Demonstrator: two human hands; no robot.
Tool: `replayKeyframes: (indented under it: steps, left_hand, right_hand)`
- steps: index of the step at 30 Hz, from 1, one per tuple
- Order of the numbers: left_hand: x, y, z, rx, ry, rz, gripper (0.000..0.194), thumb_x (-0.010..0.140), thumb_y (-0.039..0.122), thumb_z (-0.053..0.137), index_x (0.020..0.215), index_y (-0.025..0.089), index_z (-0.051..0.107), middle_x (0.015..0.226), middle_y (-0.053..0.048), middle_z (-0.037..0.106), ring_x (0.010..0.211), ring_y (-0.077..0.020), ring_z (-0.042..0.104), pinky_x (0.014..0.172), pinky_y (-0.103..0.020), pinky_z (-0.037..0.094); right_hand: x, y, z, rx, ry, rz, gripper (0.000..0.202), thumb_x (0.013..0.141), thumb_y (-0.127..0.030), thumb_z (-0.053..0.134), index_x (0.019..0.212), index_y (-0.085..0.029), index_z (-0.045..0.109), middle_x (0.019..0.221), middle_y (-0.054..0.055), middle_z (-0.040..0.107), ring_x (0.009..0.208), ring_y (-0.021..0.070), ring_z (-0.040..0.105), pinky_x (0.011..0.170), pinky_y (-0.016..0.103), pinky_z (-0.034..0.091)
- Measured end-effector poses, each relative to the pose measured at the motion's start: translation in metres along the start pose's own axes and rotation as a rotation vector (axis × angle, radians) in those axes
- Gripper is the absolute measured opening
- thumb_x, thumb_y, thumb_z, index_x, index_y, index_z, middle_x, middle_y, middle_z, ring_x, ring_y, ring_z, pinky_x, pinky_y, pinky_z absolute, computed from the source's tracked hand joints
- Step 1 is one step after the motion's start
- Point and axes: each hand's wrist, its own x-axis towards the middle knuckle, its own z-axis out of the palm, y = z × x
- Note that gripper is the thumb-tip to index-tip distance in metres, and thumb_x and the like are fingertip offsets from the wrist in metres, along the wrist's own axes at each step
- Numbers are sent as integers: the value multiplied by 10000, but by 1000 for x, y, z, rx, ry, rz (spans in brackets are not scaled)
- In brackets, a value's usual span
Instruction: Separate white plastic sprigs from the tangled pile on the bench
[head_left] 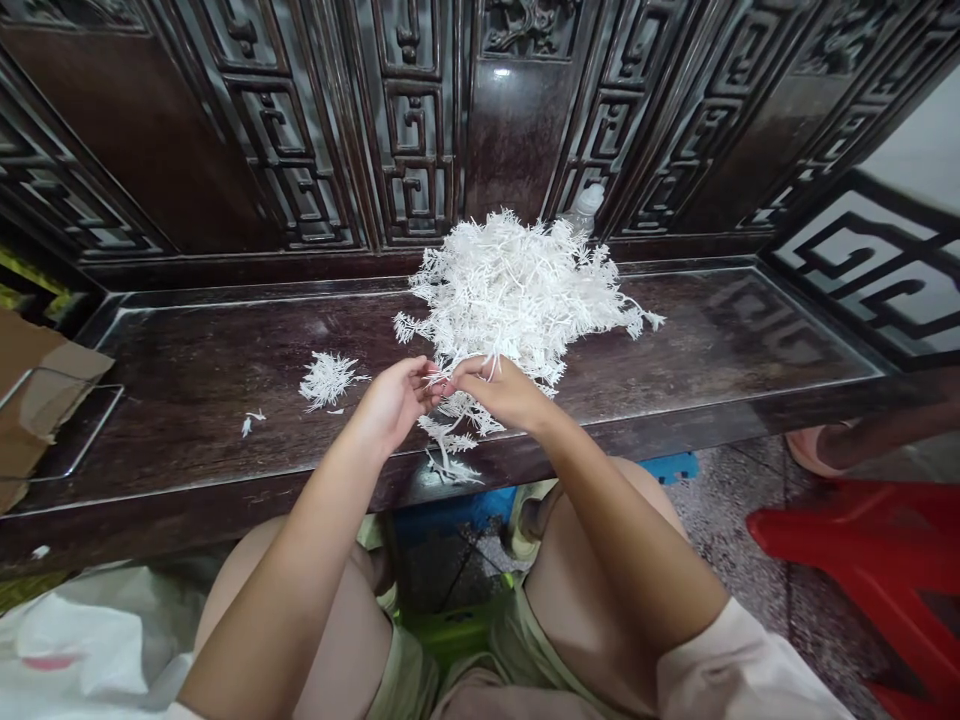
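A large heap of white, feathery plastic sprigs (pixel 517 290) lies on the dark wooden bench. At its front edge my left hand (pixel 399 396) and my right hand (pixel 504 392) meet, fingertips nearly touching. Both pinch a white branching sprig (pixel 454 442), part of which hangs over the bench's front edge; exactly where it joins other pieces is hidden. To the left sits a small pile of white tufts (pixel 328 380), with a few loose white bits (pixel 251 422) beside it.
Carved dark wood panels (pixel 517 130) rise behind the bench (pixel 720 350). A clear bottle (pixel 587 208) stands behind the heap. Cardboard (pixel 37 390) and a metal wire frame (pixel 101 430) are at the left. A red stool (pixel 862 540) and another person's foot (pixel 817 450) are at the right.
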Motion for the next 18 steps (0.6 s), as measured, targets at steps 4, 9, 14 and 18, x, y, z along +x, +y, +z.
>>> replayKeyframes:
  steps: [4, 9, 14, 18]
  left_hand:
    - [0, 1, -1, 10, -12, 10, 170, 770, 180, 419, 724, 102, 563, 613, -58, 561, 559, -113, 546, 580, -235, 452]
    - [2, 2, -4, 5, -12, 38, 164, 752, 160, 450, 767, 85, 595, 671, -74, 597, 664, -144, 599, 681, -265, 477]
    - [4, 0, -6, 25, -41, 105, 146, 716, 124, 496, 802, 84, 608, 758, -86, 633, 762, -158, 618, 780, -292, 463]
    - [5, -2, -8, 87, -42, 142, 156, 675, 115, 560, 823, 99, 608, 765, -66, 631, 730, -126, 598, 743, -263, 448]
  right_hand:
    - [-1, -2, -1, -43, 16, 39, 221, 719, -223, 424, 609, -167, 607, 607, -12, 546, 589, 92, 450, 609, 245, 328]
    - [-1, -5, -3, -39, 51, 104, 214, 698, -243, 416, 560, -168, 560, 469, -42, 387, 477, 77, 334, 516, 239, 259]
    - [-2, -5, -7, 23, 259, 154, 213, 688, -254, 404, 548, -165, 537, 461, -45, 340, 448, 75, 301, 476, 244, 220]
    - [-1, -5, -9, 34, 302, 159, 214, 686, -249, 406, 532, -163, 528, 465, -43, 334, 449, 74, 306, 472, 248, 216]
